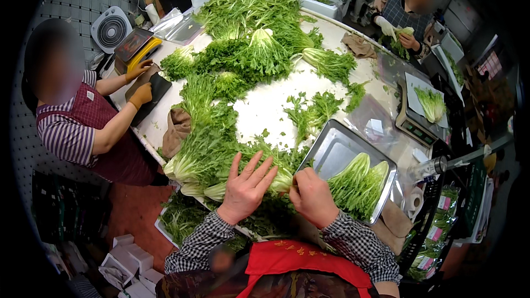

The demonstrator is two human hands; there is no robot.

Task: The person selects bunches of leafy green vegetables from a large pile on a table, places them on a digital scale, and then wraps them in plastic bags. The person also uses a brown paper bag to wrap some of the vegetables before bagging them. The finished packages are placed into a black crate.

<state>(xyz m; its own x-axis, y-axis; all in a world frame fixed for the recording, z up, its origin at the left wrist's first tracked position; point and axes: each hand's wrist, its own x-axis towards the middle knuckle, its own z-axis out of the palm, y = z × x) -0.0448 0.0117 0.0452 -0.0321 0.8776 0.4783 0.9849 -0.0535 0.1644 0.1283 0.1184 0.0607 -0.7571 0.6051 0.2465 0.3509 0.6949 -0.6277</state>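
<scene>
My left hand (248,187) lies open, fingers spread, over a row of frilly leafy greens (199,152) at the table's near edge. Pale stalk ends point toward me beneath it. Closed into a fist, my right hand (313,196) is at the pale base of a bunch of greens, beside the metal tray (390,174). Whatever its fingers pinch is hidden from view. Two trimmed-looking bunches of pale greens (360,185) lie side by side in the tray, to the right of that hand.
More greens (248,11) are heaped across the white table (265,113). A co-worker (94,116) stands at the left, another (408,19) at the far right holding greens. A scale (414,124) bears a bunch at the right. Brown cloths (176,131) and plastic bags (370,121) lie about.
</scene>
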